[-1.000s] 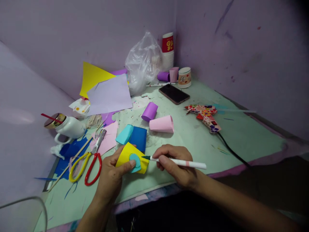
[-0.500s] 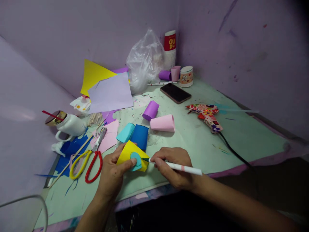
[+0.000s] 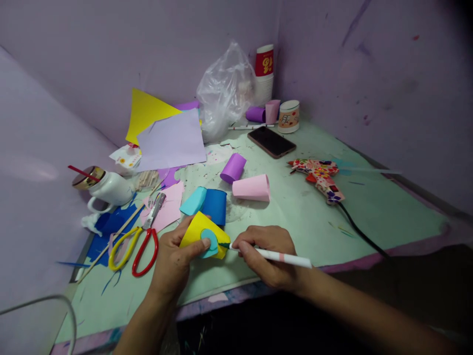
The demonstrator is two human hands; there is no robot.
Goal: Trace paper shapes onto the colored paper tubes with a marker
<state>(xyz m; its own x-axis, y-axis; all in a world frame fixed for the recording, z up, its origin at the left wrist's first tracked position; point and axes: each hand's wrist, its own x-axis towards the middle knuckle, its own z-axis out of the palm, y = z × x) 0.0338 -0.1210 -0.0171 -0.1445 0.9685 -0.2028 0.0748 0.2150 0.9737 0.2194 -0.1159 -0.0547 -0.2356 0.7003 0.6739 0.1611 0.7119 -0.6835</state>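
"So, which step is this?"
"Tracing, I'd judge: the right hand (image 3: pixel 268 251) pinches a marker (image 3: pixel 290 258), tip just beside the blue disc (image 3: pixel 207 236)."
"And the yellow paper (image 3: pixel 192 230)?"
"Gripped in the left hand (image 3: pixel 173 256), disc under its thumb."
"Next move?"
"Probably calls for a firm thumb while the tip follows the edge."

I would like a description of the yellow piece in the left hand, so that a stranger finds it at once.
Start from the pale green table and go toward its near edge, where the left hand holds the yellow piece. Unlike the yellow sheet at the back, it bears a turquoise disc.
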